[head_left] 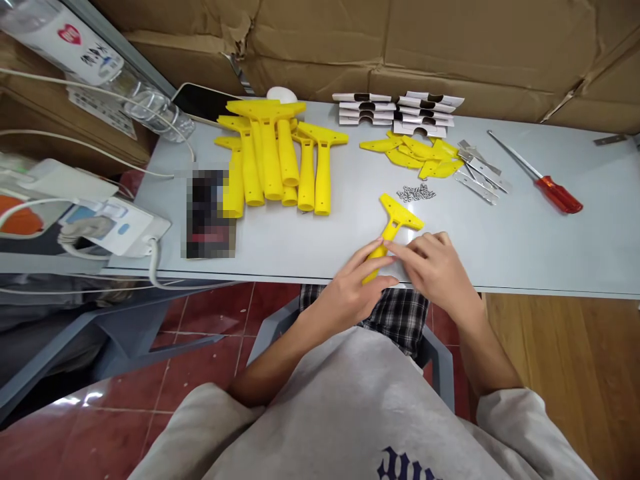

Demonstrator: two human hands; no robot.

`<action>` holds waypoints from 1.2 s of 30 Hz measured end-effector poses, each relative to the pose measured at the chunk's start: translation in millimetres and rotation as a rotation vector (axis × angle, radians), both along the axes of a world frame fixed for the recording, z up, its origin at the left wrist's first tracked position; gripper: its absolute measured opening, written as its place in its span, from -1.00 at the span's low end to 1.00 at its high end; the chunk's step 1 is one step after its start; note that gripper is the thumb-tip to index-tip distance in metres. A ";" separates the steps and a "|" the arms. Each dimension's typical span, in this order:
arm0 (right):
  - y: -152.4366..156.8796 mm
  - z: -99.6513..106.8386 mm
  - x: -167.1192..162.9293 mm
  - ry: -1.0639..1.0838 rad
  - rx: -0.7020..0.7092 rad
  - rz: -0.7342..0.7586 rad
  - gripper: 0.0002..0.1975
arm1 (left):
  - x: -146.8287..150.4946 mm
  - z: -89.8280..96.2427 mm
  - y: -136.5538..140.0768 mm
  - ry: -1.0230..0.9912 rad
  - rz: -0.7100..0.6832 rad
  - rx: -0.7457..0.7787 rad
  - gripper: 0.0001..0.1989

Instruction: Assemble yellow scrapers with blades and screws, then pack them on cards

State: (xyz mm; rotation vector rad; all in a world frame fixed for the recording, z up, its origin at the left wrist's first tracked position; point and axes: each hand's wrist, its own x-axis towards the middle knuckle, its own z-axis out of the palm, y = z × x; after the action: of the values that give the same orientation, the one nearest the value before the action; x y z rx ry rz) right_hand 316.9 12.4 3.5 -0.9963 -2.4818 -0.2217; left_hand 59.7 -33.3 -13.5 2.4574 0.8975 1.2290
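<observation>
Red heart [69,34] on bottle label [53,45], characters [99,57] unclear, cut-off shirt lettering [400,465] unreadable

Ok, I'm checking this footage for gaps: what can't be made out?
All in the head view:
Front yellow handle: grip partly covered by the left hand.
Small metal parts: too small and heaped to count.
Dark rectangular item: pixelated.
White rounded object: partly behind piled yellow handles.
Shirt lettering: cut off by bottom edge.

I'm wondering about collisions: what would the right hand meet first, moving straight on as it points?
The yellow, T-shaped, plastic-looking handle in the left hand; the right hand seems to touch it, though depth is unclear.
</observation>
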 end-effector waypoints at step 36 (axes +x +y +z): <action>11.8 -6.8 9.3 0.051 -0.222 -0.103 -0.48 | 4.7 18.1 178.0 0.382 0.404 -0.344 -0.67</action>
State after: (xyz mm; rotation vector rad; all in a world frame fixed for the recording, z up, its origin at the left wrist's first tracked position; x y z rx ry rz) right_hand 326.2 24.2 -3.3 -1.2053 -2.4502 0.0491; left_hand 64.4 144.7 4.6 2.3257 1.6193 0.6261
